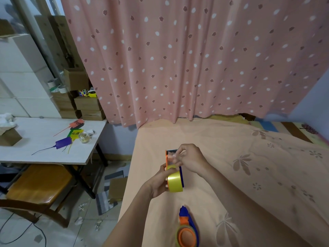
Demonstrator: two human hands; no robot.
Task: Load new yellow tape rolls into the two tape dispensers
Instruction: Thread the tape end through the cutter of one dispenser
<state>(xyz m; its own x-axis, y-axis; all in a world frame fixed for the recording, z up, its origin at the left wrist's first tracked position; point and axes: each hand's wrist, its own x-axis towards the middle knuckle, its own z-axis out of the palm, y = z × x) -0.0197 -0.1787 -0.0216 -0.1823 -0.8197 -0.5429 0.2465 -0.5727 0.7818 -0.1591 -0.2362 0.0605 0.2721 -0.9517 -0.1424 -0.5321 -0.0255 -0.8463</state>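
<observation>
A glossy yellow tape roll (175,182) sits in an orange-and-blue plastic dispenser (167,157) held above the peach bedspread (231,157). The left hand (158,182) cups its body; the right hand (190,160) pinches the tape end, seemingly threading it toward the cutter. Next it needs pulling taut. A second loaded-looking dispenser (187,230) lies nearer.
</observation>
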